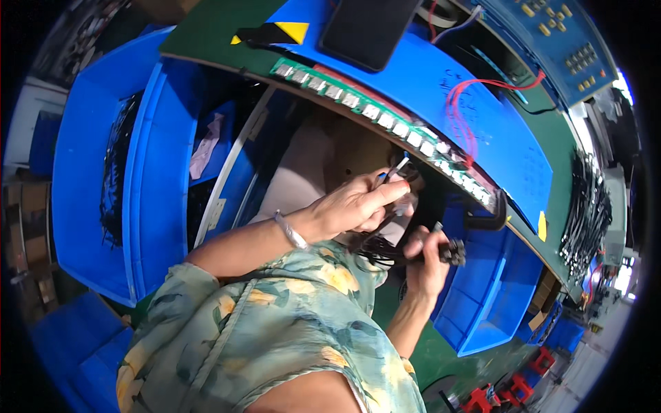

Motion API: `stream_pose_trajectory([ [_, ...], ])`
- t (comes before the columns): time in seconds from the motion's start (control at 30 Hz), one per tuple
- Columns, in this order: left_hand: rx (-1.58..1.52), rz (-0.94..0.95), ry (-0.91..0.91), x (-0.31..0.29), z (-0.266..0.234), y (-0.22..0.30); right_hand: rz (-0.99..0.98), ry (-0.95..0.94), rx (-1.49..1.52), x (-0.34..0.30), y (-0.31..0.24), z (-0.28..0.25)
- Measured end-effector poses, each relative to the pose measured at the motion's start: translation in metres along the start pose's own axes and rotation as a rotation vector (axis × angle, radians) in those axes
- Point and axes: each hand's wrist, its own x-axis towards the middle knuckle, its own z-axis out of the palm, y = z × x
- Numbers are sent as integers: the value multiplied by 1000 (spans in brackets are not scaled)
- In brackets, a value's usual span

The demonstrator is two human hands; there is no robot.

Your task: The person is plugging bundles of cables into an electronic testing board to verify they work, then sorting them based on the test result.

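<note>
Beside the table edge, my left hand is closed in a pinch, with slim cable plugs with blue and silver tips poking out past the fingers. Lower and to the right, my right hand is closed round a bundle of black cables, whose dark ends stick out of the fist. Black cable strands hang between the two hands. Just beyond the left hand, a green circuit board strip with a row of silver sockets runs along the table edge. Some of the left fingertips are hidden.
A large blue bin with black cables stands left; another blue bin is at lower right. On the table lie a blue mat, a black phone, red wires, a blue instrument and black cables.
</note>
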Motion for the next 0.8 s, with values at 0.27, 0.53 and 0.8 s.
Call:
stream_pose_trajectory([
  [0.27,114,-195,-288,2,-10,-8,70,155,-117,-20,-34,-18],
  [0.53,878,95,-114,1,10,-21,-71,174,-167,4,-36,28],
  [0.8,980,356,-75,-13,11,-14,-42,310,-133,6,-40,35],
])
